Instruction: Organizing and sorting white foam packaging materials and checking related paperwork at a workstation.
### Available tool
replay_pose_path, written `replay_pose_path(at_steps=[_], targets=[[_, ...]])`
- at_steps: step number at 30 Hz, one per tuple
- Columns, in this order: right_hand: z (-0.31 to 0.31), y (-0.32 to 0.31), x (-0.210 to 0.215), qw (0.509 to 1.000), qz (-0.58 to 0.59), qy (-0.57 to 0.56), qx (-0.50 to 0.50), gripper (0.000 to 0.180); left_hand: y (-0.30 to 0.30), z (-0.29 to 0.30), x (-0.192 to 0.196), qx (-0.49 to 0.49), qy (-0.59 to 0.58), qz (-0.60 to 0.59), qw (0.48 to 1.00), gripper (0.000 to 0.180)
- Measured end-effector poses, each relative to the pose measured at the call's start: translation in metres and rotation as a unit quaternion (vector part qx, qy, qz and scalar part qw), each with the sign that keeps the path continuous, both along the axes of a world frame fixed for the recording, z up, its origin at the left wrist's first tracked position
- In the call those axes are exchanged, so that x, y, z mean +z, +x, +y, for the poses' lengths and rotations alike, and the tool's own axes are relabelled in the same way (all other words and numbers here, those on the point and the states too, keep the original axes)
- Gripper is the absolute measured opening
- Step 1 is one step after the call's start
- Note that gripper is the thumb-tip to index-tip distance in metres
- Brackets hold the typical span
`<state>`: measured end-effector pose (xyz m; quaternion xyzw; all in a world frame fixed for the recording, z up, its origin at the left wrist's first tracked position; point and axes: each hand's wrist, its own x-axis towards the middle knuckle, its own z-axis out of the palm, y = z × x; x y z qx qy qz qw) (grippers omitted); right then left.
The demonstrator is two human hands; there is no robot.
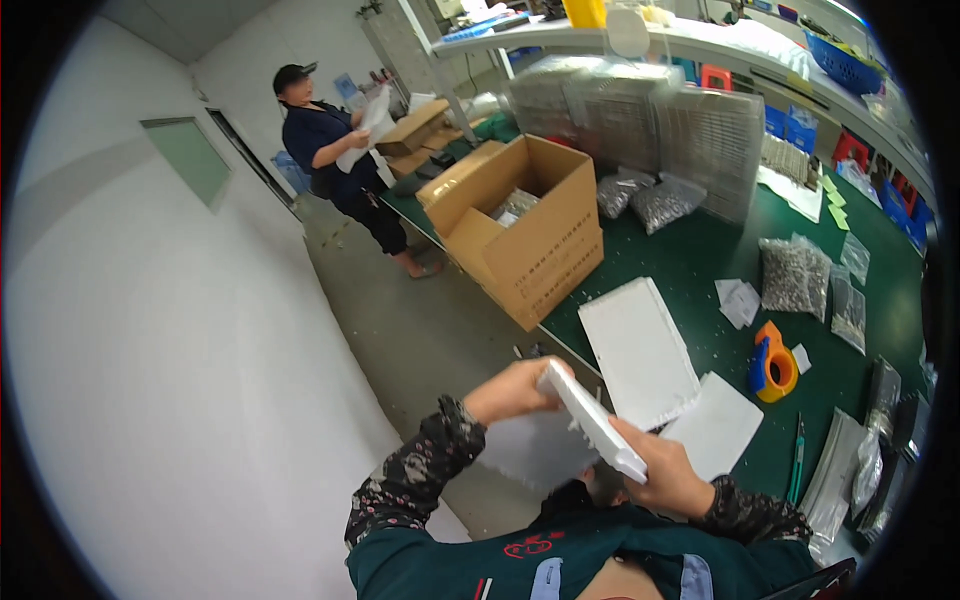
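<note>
Holding a white foam slab (597,425) up, your left hand (515,390) pinching its far end, right hand (665,472) its near end, beside the workbench (712,258) edge.

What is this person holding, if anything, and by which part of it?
A white foam board, seen nearly edge-on: the left hand grips its left end, the right hand its right end.
</note>
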<state>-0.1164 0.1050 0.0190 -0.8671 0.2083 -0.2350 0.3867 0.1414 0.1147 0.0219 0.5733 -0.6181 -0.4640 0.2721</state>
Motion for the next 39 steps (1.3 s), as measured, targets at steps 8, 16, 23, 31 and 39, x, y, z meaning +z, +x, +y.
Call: replay_pose_path(at_steps=[8, 16, 23, 31, 39], targets=[[0.001, -0.020, -0.002, 0.969, 0.085, 0.155, 0.176, 0.071, -0.011, 0.058, -0.009, 0.004, 0.064, 0.014, 0.998, 0.027], [-0.013, -0.021, 0.014, 0.951, 0.106, 0.166, 0.239, 0.069, -0.015, 0.072, -0.009, 0.012, 0.053, 0.013, 0.998, 0.027], [-0.015, -0.030, 0.020, 0.943, 0.132, 0.192, 0.239, 0.066, -0.019, 0.077, -0.005, -0.008, 0.033, -0.004, 0.999, 0.028], [-0.012, -0.037, 0.011, 0.950, 0.128, 0.176, 0.224, 0.063, -0.020, 0.071, -0.010, -0.032, 0.032, -0.016, 0.999, 0.030], [-0.051, 0.010, 0.013, 0.995, -0.051, 0.041, -0.077, 0.047, 0.024, 0.035, 0.037, 0.201, -0.240, -0.268, 0.911, 0.073]])
